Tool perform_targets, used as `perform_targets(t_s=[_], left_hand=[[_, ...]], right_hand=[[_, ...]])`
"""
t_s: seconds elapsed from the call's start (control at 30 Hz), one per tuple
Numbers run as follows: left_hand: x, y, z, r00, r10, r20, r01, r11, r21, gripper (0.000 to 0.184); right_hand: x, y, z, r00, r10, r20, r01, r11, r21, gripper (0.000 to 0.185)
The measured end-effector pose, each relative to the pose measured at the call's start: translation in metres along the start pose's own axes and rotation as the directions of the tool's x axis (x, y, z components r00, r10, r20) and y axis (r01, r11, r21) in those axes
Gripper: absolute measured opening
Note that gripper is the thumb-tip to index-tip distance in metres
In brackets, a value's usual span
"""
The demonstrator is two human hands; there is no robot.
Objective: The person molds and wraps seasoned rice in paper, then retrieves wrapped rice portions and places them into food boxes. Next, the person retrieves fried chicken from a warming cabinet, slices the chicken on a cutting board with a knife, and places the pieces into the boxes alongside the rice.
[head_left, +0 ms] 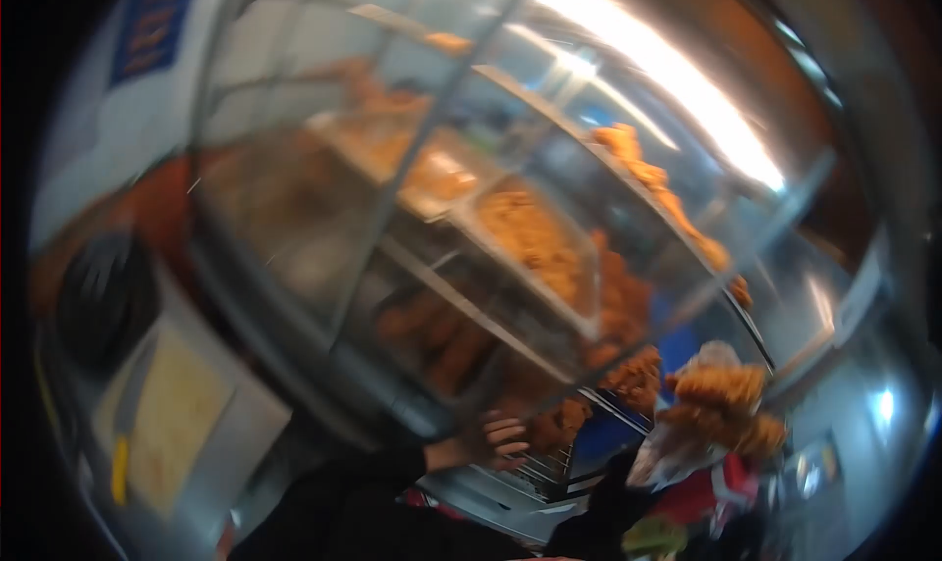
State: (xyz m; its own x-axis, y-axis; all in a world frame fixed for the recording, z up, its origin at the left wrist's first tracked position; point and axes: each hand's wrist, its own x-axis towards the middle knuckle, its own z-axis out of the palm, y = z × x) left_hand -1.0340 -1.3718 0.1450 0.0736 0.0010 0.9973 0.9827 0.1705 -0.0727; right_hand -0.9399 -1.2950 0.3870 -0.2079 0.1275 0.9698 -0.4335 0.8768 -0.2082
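Note:
The view is tilted and blurred. My left hand (486, 441), in a black sleeve, has its fingers curled at the lower edge of a glass-fronted food cabinet (392, 409). Brown fried pieces (559, 426) lie just beside its fingertips. At the lower right, a dark sleeve leads to my right hand (672, 448), which is covered by clear plastic. Golden fried food (721, 394) is held in it, outside the cabinet's shelves. The plastic hides most of its fingers.
Inside the cabinet, a metal tray (594, 286) holds yellow-orange fried pieces, with more fried food (638, 169) on the upper shelf (549, 110). A dark round object (106, 291) and a pale board (182, 404) with a yellow-handled item (120, 470) are at the left.

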Motion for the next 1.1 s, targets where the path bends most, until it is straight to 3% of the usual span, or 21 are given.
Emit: perform_targets(t_s=[0.07,0.1,0.17,0.2,0.27,0.33,0.37,0.43,0.53,0.6,0.63,0.67,0.7,0.8,1.0,1.07,1.1], left_hand=[[-0.002,0.019,0.019,0.999,-0.032,0.025,0.036,0.983,-0.179,0.049],[-0.002,0.026,0.017,0.996,-0.093,0.008,0.093,0.992,-0.080,0.049],[-0.008,0.038,0.003,0.974,-0.146,0.173,0.191,0.938,-0.289,0.046],[-0.015,0.039,-0.009,0.966,-0.197,0.168,0.230,0.950,-0.212,0.046],[-0.035,0.043,-0.055,0.894,-0.309,0.326,0.346,0.936,-0.061,0.045],[-0.050,0.049,-0.120,0.781,-0.525,0.338,0.491,0.851,0.187,0.043],[-0.047,0.056,-0.158,0.656,-0.698,0.288,0.612,0.715,0.338,0.038],[-0.059,0.070,-0.230,0.578,-0.815,-0.040,0.692,0.463,0.554,0.034],[-0.075,0.111,-0.336,0.534,-0.721,-0.442,0.665,0.035,0.746,0.034],[-0.064,0.146,-0.395,0.520,-0.643,-0.563,0.639,-0.145,0.756,0.035],[-0.069,0.159,-0.415,0.524,-0.634,-0.568,0.625,-0.167,0.763,0.035],[-0.075,0.173,-0.434,0.493,-0.590,-0.640,0.581,-0.324,0.746,0.035],[-0.078,0.183,-0.453,0.471,-0.530,-0.705,0.527,-0.472,0.707,0.034],[-0.083,0.209,-0.495,0.412,-0.506,-0.758,0.569,-0.506,0.648,0.033],[-0.088,0.217,-0.519,0.408,-0.542,-0.735,0.652,-0.390,0.650,0.030],[-0.087,0.215,-0.525,0.398,-0.559,-0.728,0.671,-0.364,0.646,0.030],[-0.087,0.216,-0.526,0.385,-0.583,-0.716,0.690,-0.333,0.643,0.029]], right_hand=[[-0.034,0.000,0.015,0.993,0.035,0.113,-0.043,0.996,0.076,0.027],[-0.049,0.000,0.023,0.985,0.041,0.167,-0.061,0.991,0.116,0.027],[-0.069,-0.005,0.031,0.963,0.042,0.267,-0.099,0.974,0.204,0.026],[-0.076,-0.005,0.033,0.946,0.036,0.323,-0.120,0.963,0.243,0.026],[-0.084,-0.009,0.034,0.904,0.011,0.427,-0.158,0.938,0.310,0.026],[-0.090,-0.017,0.036,0.852,-0.030,0.522,-0.196,0.907,0.372,0.026],[-0.095,-0.022,0.040,0.818,-0.061,0.572,-0.215,0.890,0.402,0.026],[-0.109,-0.040,0.049,0.733,-0.145,0.665,-0.244,0.856,0.456,0.026],[-0.134,-0.080,0.069,0.546,-0.280,0.790,-0.323,0.799,0.507,0.025],[-0.160,-0.109,0.102,0.410,-0.344,0.844,-0.486,0.701,0.522,0.024],[-0.176,-0.124,0.122,0.349,-0.374,0.859,-0.577,0.636,0.512,0.023],[-0.191,-0.139,0.143,0.286,-0.402,0.870,-0.662,0.573,0.483,0.022],[-0.201,-0.162,0.159,0.319,-0.534,0.783,-0.470,0.628,0.620,0.023],[-0.221,-0.233,0.193,0.241,-0.636,0.733,-0.291,0.674,0.679,0.022],[-0.281,-0.322,0.239,0.310,-0.624,0.717,-0.289,0.657,0.696,0.022],[-0.302,-0.328,0.238,0.268,-0.626,0.732,-0.249,0.690,0.680,0.025],[-0.317,-0.318,0.248,0.158,-0.712,0.684,-0.230,0.647,0.727,0.027]])
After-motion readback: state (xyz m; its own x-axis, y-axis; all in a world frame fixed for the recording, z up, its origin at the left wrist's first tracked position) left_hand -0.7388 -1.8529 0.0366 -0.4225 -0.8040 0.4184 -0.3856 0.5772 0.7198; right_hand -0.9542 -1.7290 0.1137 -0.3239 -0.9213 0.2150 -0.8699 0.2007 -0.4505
